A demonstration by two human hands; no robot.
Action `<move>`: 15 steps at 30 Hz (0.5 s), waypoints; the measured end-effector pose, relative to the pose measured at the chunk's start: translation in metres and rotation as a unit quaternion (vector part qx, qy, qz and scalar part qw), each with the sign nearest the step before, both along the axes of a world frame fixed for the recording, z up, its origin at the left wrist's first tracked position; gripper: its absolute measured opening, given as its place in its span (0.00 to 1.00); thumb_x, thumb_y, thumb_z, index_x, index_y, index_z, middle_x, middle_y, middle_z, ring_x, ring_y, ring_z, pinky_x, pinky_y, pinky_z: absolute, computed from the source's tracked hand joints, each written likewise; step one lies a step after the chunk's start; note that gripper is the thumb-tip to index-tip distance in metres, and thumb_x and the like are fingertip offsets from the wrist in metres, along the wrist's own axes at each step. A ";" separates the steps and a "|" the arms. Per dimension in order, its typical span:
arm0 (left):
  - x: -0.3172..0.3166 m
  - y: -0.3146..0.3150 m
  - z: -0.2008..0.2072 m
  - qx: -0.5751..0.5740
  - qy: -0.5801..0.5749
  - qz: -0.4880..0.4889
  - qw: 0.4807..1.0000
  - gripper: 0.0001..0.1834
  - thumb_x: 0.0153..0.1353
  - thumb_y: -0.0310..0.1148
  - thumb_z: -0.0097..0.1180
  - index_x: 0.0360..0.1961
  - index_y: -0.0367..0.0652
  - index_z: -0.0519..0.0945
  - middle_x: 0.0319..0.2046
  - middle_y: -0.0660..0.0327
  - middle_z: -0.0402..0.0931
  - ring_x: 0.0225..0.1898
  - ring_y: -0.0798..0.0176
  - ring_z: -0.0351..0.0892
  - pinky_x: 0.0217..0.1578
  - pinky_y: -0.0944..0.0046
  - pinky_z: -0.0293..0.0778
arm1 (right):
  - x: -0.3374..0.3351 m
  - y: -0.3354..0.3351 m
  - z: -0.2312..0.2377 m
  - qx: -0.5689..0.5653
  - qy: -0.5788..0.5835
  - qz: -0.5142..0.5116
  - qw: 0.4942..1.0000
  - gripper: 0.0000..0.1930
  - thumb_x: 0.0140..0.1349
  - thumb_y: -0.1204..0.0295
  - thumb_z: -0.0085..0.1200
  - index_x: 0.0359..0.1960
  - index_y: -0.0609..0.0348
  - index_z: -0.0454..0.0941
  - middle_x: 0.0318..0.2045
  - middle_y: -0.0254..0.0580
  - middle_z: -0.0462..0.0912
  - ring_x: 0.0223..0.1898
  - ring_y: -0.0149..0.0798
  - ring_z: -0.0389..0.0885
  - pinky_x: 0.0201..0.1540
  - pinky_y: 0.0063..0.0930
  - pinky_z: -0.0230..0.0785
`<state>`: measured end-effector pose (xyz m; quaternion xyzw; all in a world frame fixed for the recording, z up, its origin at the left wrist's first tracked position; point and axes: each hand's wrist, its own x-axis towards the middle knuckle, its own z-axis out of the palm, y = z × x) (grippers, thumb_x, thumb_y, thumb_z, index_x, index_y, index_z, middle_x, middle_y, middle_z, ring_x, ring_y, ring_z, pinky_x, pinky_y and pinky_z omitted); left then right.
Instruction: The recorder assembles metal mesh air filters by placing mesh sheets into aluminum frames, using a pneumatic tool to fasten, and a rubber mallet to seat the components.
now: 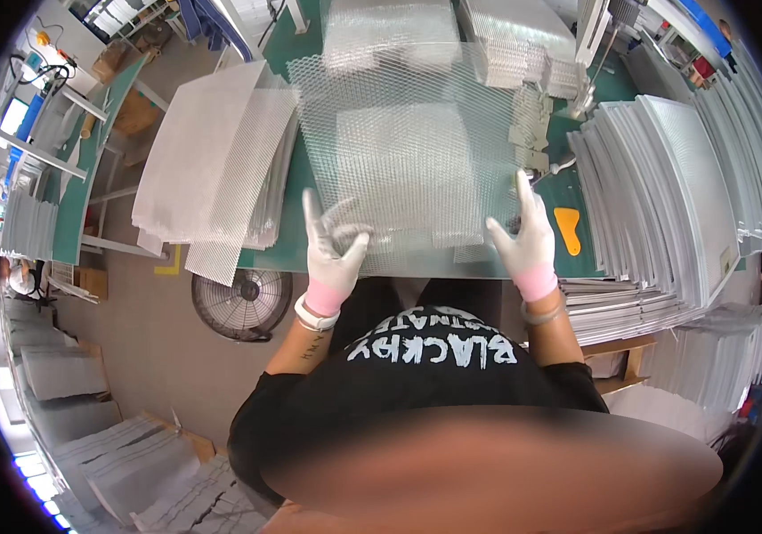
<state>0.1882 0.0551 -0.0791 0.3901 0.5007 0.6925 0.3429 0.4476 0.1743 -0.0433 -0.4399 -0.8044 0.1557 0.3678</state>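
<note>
A wide, see-through sheet of metal mesh [399, 84] spans the middle of the green table, over a paler stack of sheets [408, 169]. Near its left front corner is my left hand [332, 258], in a white glove with a pink cuff. Its index finger points away and the thumb stands apart; the other fingers are blurred. By the right front corner my right hand [523, 236], gloved alike, has its index finger stretched out and thumb spread. Neither hand visibly grips the mesh; whether fingertips touch it I cannot tell. A yellow scraper [568, 230] lies right of my right hand.
Stacked mesh sheets [194, 156] overhang the table at left. Tall piles of framed panels [657, 187] stand at right, with more stacks [390, 31] at the back. A metal clamp-like fitting [562, 166] sits beside the mesh. A round floor fan [243, 298] stands below the left front edge.
</note>
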 end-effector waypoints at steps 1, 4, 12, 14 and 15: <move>0.001 0.000 -0.002 0.002 0.093 0.061 0.994 0.46 0.56 0.15 0.54 0.73 0.40 0.45 0.56 0.49 0.70 0.50 0.63 0.75 0.49 0.62 0.75 | -0.004 0.003 -0.005 -0.005 -0.001 0.000 1.000 0.41 0.52 0.70 0.65 0.68 0.61 0.59 0.50 0.58 0.75 0.51 0.55 0.77 0.53 0.36 0.71; -0.009 0.010 0.000 -0.055 0.348 0.101 0.930 0.45 0.52 0.22 0.64 0.70 0.38 0.55 0.49 0.50 0.72 0.44 0.58 0.75 0.46 0.61 0.74 | -0.017 0.017 -0.019 -0.080 -0.007 0.001 0.997 0.40 0.52 0.67 0.65 0.67 0.58 0.61 0.50 0.53 0.76 0.50 0.54 0.77 0.51 0.38 0.72; -0.045 0.049 -0.038 -0.187 0.520 0.090 0.829 0.42 0.50 0.42 0.69 0.64 0.37 0.66 0.45 0.44 0.73 0.47 0.44 0.75 0.48 0.52 0.73 | -0.040 0.052 -0.064 -0.071 -0.083 -0.013 0.994 0.37 0.54 0.61 0.63 0.66 0.55 0.63 0.51 0.50 0.76 0.50 0.52 0.78 0.50 0.39 0.73; -0.051 0.054 -0.046 -0.196 0.530 0.082 0.821 0.42 0.51 0.44 0.68 0.64 0.37 0.66 0.46 0.44 0.73 0.48 0.44 0.75 0.49 0.53 0.73 | -0.043 0.055 -0.072 -0.085 -0.111 -0.015 0.990 0.36 0.54 0.59 0.62 0.65 0.55 0.65 0.51 0.50 0.76 0.49 0.52 0.78 0.50 0.39 0.73; -0.053 0.056 -0.051 -0.217 0.535 0.074 0.813 0.42 0.51 0.46 0.67 0.65 0.38 0.66 0.47 0.44 0.73 0.49 0.44 0.75 0.50 0.53 0.73 | -0.045 0.056 -0.076 -0.086 -0.112 -0.015 0.990 0.36 0.54 0.59 0.62 0.65 0.55 0.65 0.51 0.50 0.76 0.49 0.52 0.78 0.50 0.39 0.73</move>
